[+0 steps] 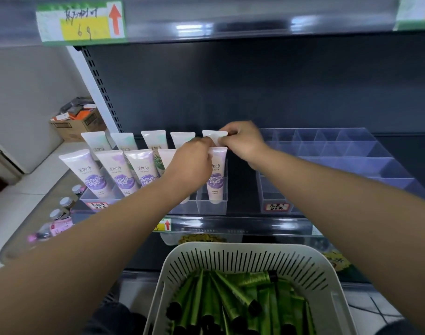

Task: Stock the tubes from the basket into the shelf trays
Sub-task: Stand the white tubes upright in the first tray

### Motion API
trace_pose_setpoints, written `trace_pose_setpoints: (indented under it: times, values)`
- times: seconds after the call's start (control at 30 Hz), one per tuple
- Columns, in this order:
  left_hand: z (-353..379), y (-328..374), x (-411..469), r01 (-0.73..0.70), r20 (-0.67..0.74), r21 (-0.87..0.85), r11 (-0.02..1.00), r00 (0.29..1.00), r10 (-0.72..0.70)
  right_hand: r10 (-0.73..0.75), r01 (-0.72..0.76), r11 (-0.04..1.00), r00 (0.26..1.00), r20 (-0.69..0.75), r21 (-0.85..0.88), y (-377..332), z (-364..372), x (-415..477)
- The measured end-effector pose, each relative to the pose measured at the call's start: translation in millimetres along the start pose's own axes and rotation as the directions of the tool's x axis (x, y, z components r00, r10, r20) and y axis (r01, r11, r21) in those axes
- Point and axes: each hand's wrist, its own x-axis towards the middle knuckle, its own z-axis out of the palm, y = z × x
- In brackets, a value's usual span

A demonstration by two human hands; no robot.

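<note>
Two tubes at the tray's (211, 207) right end were pinched: purple tube (217, 181) by the left hand (194, 160), white tube (212, 136) behind by the right hand (243, 141); basket (243, 250) sat below the shelf (267, 227).

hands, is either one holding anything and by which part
The left hand pinches the purple tube by its flat top edge; the right hand pinches the white tube behind it, also by the top edge.

Dim, cool indoor light. Lamp glare streaks white along the upper shelf rail (255, 26); the shelf back (255, 81) is dark. Wide-angle bending curves the edges, where the price tag (81, 22) blurs.
</note>
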Motion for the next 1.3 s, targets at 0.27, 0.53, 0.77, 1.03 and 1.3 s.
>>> trace_pose_setpoints:
  times: [0.27,0.53,0.77,1.03,1.3]
  values:
    - [-2.2,2.8,-3.4,-0.047,0.012,0.104,0.993,0.999,0.046,-0.026,0.027,0.999,1.000,0.014,-0.033,-4.5,2.4,-2.9]
    - [-5.4,7.5,-10.4,-0.072,0.009,0.166,0.984,0.997,0.071,-0.001,0.003,0.999,0.999,0.039,-0.041,-7.1,-0.3,-8.5]
    - [-2.5,8.0,-12.2,-0.067,0.014,0.142,0.988,0.998,0.065,-0.015,0.016,0.998,1.000,0.012,-0.066,-5.6,-2.9,-8.9]
    - [-1.0,18.2,-14.5,-0.093,-0.028,0.140,0.986,0.995,0.098,-0.062,0.065,0.984,0.998,0.026,-0.166,5.3,-11.6,-14.2]
    - [-1.6,35.9,-23.3,-0.157,-0.099,0.232,0.960,0.978,0.184,-0.178,0.176,0.904,0.984,0.030,-0.391,12.6,-35.6,-39.3]
